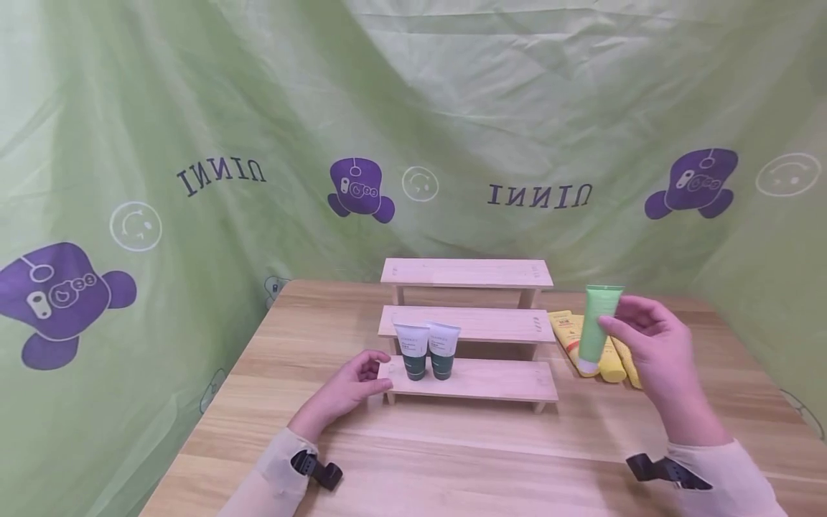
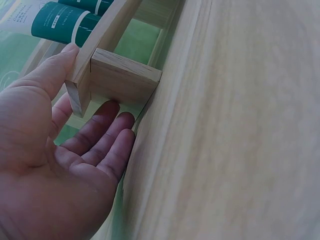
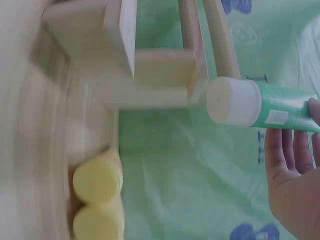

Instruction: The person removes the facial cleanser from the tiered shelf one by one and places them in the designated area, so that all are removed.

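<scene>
My right hand (image 1: 662,352) pinches a light green squeeze tube (image 1: 599,323) between thumb and fingers, its white cap pointing down, above the table to the right of the rack. In the right wrist view the same tube (image 3: 285,107) shows its cap end toward the rack. My left hand (image 1: 349,388) is at the left end of the rack's lowest step (image 1: 491,378). In the left wrist view its thumb lies against the board's end, while the other fingers curve loosely beside the wooden leg (image 2: 125,75). Two white-and-dark-green tubes (image 1: 413,352) stand caps down on that step.
Behind the lowest step rise the middle step (image 1: 478,324) and top step (image 1: 465,273) of the wooden rack. Several yellow tubes (image 1: 610,366) lie on the wooden table (image 1: 310,323) right of it, partly hidden by the green tube. A green printed curtain (image 1: 452,129) hangs behind.
</scene>
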A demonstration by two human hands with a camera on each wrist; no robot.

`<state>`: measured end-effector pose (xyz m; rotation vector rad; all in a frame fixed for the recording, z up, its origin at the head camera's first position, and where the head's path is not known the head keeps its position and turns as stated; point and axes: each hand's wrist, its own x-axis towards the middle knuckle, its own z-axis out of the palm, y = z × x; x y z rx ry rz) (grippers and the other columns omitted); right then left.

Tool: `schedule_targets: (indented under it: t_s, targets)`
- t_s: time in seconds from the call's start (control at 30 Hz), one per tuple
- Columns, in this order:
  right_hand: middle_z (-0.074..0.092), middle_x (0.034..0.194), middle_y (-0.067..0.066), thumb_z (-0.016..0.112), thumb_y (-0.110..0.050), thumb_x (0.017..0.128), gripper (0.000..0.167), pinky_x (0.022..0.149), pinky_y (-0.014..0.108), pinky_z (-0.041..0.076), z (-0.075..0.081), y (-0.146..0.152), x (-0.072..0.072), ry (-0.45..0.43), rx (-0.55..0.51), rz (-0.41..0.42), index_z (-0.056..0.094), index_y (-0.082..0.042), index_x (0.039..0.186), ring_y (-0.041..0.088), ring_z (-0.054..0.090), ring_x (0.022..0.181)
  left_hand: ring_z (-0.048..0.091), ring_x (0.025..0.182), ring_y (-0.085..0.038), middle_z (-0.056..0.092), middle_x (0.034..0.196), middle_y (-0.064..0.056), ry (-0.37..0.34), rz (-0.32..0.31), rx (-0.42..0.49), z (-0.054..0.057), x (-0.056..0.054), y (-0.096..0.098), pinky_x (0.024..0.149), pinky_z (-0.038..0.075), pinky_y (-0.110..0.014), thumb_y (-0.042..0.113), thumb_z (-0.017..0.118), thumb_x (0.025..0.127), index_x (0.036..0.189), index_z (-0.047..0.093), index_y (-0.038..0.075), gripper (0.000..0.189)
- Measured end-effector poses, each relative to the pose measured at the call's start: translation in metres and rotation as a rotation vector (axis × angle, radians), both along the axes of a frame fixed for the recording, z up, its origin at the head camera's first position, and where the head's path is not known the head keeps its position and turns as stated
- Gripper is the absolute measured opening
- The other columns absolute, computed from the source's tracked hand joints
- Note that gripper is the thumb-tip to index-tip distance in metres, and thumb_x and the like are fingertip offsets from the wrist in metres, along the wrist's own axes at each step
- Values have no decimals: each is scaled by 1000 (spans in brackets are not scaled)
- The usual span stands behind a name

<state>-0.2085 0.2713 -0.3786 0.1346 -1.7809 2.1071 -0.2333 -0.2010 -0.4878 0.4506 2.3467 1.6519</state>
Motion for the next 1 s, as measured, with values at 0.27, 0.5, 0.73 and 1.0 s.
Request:
schedule_targets:
  t_s: [0.27, 0.5, 0.73, 1.0]
  targets:
    - [70, 93, -4, 77, 8, 79, 37, 72, 13, 52, -2, 51, 7, -78, -43, -151, 69, -6, 112, 4, 65, 83, 60, 97, -24, 59, 106, -12, -12, 8, 20, -4, -1, 0, 84, 52, -30, 20, 76, 86, 127, 52, 6, 49]
    - [70, 96, -8, 78, 3, 81, 37, 72, 13, 52, -17, 103, 8, -184, -95, -165, 70, -14, 114, 1, 67, 81, 59, 99, -24, 58, 108, -13, -12, 4, 23, 0, 0, 1, 86, 51, -31, 20, 75, 87, 129, 51, 5, 51]
    - [69, 89, -19, 83, -10, 79, 38, 63, 9, 48, -42, 141, 6, -348, -6, -253, 68, -24, 111, -1, 67, 71, 59, 98, -24, 58, 107, -12, -21, -1, 53, 1, 0, 0, 83, 52, -29, 15, 74, 88, 130, 50, 2, 50]
    - [57, 87, -34, 84, -33, 78, 53, 59, 12, 43, -59, 172, 0, -596, 279, -356, 60, -34, 126, -7, 50, 80, 59, 97, -25, 58, 106, -13, -22, 3, 53, 0, 0, 2, 83, 52, -29, 12, 74, 87, 129, 50, 2, 50]
